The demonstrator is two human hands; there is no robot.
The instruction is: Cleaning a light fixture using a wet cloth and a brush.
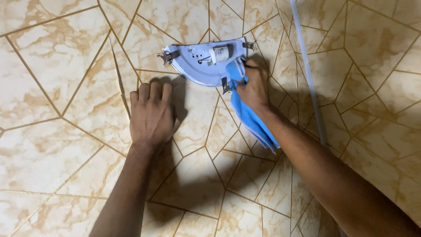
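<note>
On the tiled wall (57, 66), at twelve o'clock, sits a half-round white fitting (206, 61). Right hand (253, 87) grips a blue cloth (250, 116) against it; left hand (151, 112) lies flat, fingers together, at nine o'clock.

The tiled surface (66, 66) is cream marbled with tan veining, cut into irregular polygons by thin golden-brown lines. The half-round fixture base (204, 61) is pale bluish-white, with dark metal clips at its edge (and a small white cylinder banded in black). The cloth (252, 118) is bright sky blue. A thin strip (307, 70) is pale grey-white.
</note>
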